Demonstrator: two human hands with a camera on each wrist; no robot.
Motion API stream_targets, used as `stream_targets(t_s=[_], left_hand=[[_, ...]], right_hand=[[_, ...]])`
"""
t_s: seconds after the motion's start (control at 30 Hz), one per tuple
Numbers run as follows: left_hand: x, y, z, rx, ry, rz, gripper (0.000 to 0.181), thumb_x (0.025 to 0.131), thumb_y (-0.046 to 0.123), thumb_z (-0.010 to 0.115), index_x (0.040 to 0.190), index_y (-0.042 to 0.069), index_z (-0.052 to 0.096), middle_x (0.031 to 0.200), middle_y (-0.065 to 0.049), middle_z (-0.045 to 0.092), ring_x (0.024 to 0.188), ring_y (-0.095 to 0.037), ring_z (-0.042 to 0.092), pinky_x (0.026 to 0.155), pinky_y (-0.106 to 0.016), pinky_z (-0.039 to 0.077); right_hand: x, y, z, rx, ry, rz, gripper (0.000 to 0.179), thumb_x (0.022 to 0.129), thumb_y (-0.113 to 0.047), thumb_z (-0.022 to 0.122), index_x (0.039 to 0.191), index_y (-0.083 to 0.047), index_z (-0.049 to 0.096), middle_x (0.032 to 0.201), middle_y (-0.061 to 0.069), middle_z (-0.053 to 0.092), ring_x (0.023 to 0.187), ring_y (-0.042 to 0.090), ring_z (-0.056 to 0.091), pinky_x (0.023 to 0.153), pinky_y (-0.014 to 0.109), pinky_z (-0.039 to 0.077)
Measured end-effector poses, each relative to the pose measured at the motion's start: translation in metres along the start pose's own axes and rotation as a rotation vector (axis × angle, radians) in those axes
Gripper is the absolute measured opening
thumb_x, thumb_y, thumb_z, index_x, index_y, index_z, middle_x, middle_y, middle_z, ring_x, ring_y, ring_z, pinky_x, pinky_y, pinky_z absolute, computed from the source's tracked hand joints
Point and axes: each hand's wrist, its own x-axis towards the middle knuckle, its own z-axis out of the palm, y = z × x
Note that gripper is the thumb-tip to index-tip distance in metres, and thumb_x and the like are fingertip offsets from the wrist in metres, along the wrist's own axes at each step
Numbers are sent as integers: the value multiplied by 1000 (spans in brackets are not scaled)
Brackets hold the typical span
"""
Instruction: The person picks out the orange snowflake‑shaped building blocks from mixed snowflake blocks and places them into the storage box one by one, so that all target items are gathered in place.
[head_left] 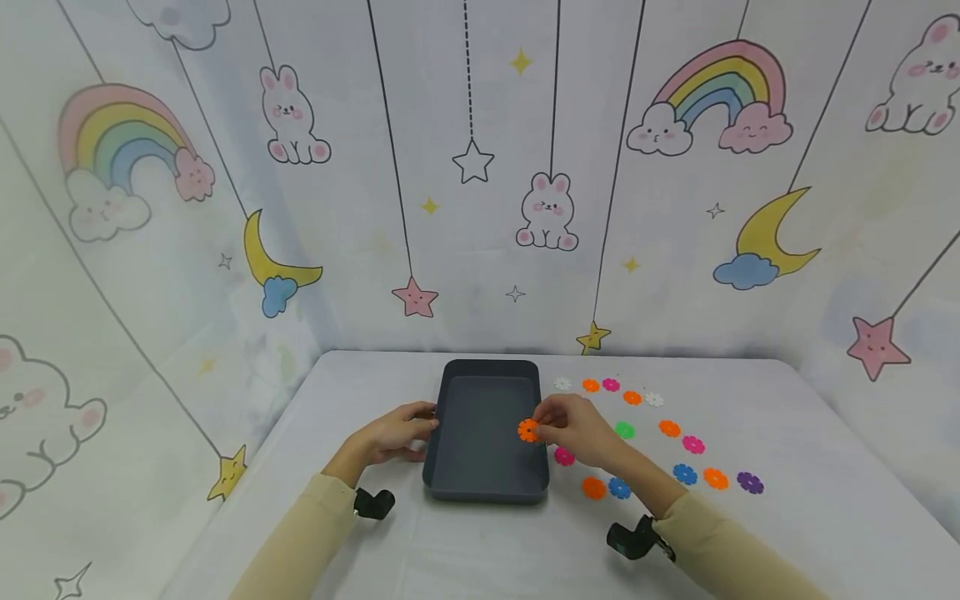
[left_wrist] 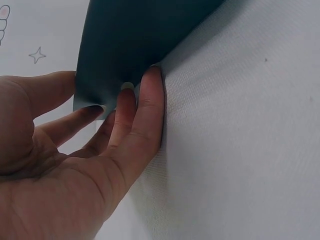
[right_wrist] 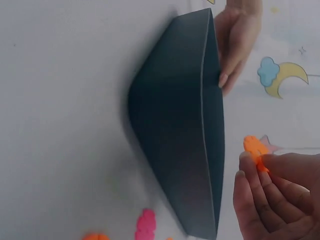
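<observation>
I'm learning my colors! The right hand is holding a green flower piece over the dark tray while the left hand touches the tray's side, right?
Not quite. The flower piece pinched by the right hand is orange, as the head view shows. The left hand does touch the dark tray.

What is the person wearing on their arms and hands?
Both arms wear long, plain beige sleeves: the left sleeve and the right sleeve. A small black device sits at each wrist, the left wrist device and the right wrist device. The left hand and right hand are bare, with no gloves or rings visible.
</observation>
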Motion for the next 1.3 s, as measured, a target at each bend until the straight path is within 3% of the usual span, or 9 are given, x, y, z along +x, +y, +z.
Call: stream_targets(t_s=[0.07,0.37,0.93,1.3], left_hand=[[0,0,0,-3,1,1,54,107,15,54,156,1,36,150,-21,47,125,-34,57,83,-45,60],[1,-2,-1,-8,0,-1,54,107,15,54,155,0,36,152,-23,45,126,-35,57,83,-45,60],[4,-2,0,-7,18,-13,54,106,16,56,155,1,38,151,-23,46,129,-36,55,82,-45,60],[3,-2,0,-12,9,-17,56,106,16,56,156,0,36,152,-23,45,129,-37,54,85,-46,59]], right_hand=[[1,0,5,5,-7,-11,8,96,-3,69,103,-2,68,90,6,71,80,28,72,76,40,62],[9,4,27,12,-33,-52,8,95,-1,70,103,-1,69,91,6,70,78,22,71,72,25,60],[23,-7,66,-68,-78,-105,6,94,-3,71,99,-4,71,90,1,70,77,15,67,71,24,57],[34,-17,90,-99,-56,-75,8,91,1,71,99,-2,71,86,1,70,75,11,63,71,25,56]])
